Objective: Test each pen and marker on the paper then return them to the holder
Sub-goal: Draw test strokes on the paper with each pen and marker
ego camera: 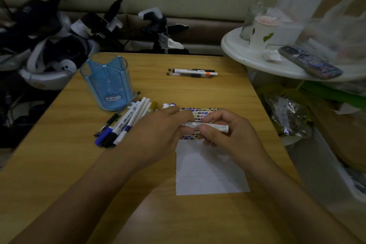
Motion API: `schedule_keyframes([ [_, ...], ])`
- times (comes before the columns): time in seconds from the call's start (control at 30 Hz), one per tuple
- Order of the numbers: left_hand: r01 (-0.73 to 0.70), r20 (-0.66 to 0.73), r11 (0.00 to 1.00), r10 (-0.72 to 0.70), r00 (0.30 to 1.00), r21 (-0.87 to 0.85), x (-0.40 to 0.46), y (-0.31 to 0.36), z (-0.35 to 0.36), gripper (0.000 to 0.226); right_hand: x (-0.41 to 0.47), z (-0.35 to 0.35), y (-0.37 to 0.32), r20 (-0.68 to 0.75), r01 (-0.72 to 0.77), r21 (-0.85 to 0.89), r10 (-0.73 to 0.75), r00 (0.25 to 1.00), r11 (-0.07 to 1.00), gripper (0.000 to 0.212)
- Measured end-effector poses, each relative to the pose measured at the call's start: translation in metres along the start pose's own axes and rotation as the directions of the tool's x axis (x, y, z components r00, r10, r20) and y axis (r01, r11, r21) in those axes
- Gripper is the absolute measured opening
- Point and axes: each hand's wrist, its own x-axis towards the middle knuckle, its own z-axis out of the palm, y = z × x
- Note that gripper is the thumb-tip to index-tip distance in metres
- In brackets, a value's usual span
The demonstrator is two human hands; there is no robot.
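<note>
Looks like I'm midway at best: the paper (pixel 210 172) at center-bottom has rows of color swatches along its top edge, but the blue holder (pixel 108 85) at upper left looks empty to me. A pile of markers (pixel 126 123) lies just below the holder, with two pens (pixel 192 72) apart at top center. Both hands are pinching one white marker (pixel 208 126) over the paper, left hand (pixel 158 130) on one end and right hand (pixel 227 134) on the barrel, probably uncapping.

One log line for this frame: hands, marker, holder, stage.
left hand: grips marker | right hand: grips marker | holder: empty | paper: swatches at top | stage: testing
</note>
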Motion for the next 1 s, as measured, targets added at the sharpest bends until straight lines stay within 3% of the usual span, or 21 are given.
schedule_keyframes([
  [0.2, -0.003, 0.041, 1.0, 0.002, 0.999, 0.022, 0.0, 0.0, -0.002, 0.017, 0.001, 0.0, 0.002, -0.004, 0.008, -0.023, -0.008, 1.0, 1.0, 0.014],
  [0.37, 0.01, 0.068, 0.999, -0.013, 0.998, 0.039, 0.001, 0.001, -0.002, 0.017, 0.0, 0.001, 0.003, 0.005, 0.016, -0.009, -0.016, 1.0, 1.0, 0.015],
  [0.5, -0.02, -0.002, 1.0, 0.02, 1.0, 0.0, 0.0, -0.002, -0.002, 0.018, 0.001, 0.002, 0.003, 0.009, 0.012, -0.035, -0.012, 1.0, 0.999, 0.016],
  [0.63, -0.043, -0.057, 0.998, 0.04, 0.998, -0.05, -0.004, -0.012, 0.0, 0.033, 0.003, 0.003, 0.003, -0.007, 0.034, -0.073, -0.035, 0.999, 0.997, 0.023],
  [0.8, -0.03, -0.068, 0.998, 0.033, 0.997, 0.046, -0.01, -0.024, -0.008, 0.028, 0.007, 0.005, 0.005, -0.043, 0.033, -0.087, -0.037, 0.998, 0.996, 0.026],
  [0.87, 0.008, -0.123, 0.999, -0.003, 0.992, 0.039, -0.013, -0.03, -0.015, 0.033, 0.01, 0.004, 0.004, -0.064, 0.023, -0.058, -0.027, 0.998, 0.998, 0.028],
  [1.0, 0.233, -0.192, 0.972, -0.23, 0.954, -0.004, -0.02, -0.042, -0.022, 0.044, 0.012, 0.005, 0.006, -0.074, 0.018, -0.096, -0.026, 0.997, 0.995, 0.022],
])
